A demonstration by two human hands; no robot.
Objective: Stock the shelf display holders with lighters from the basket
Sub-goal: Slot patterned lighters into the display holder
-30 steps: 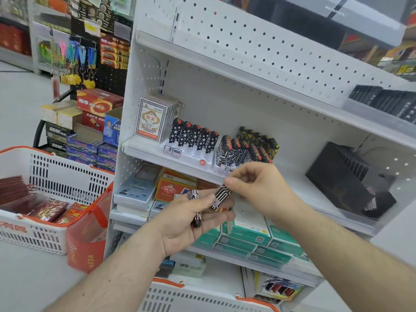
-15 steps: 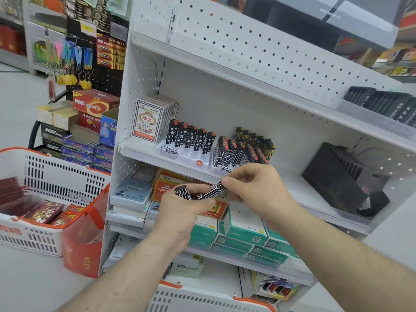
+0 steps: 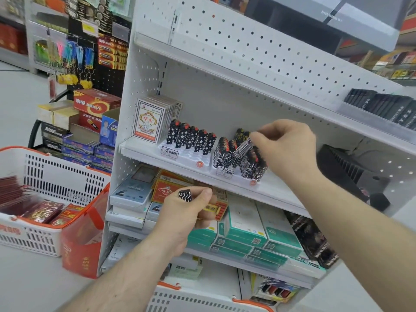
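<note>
Setting: shop aisle; white pegboard shelf unit ahead, pale floor below.
Shelf: middle shelf carries two white display holders side by side, plus a stack of card packs at its left end.
Left holder: holder with one row of star-print lighters standing upright; well to the left of the right-hand fingers.
Right holder: holder packed with circuit-print lighters, directly under the right-hand fingers.
Right hand: right hand raised over the right holder; fingers pinch one lighter by its upper end.
Held lighter: tilted, lower end down among the lighters in the right holder; whether it is seated in a slot cannot be told.
Left hand: left hand lower, in front of the shelf below; fingers curled around a second lighter, only its black-and-white end showing above the thumb.
Lower shelf: boxed goods behind the left hand, with teal boxes to the right of it.
Baskets: white basket with orange rim far left of both hands, holding red packets; a second basket's rim shows just below the left forearm.
Right side: black stand on the shelf beyond the right wrist.
</note>
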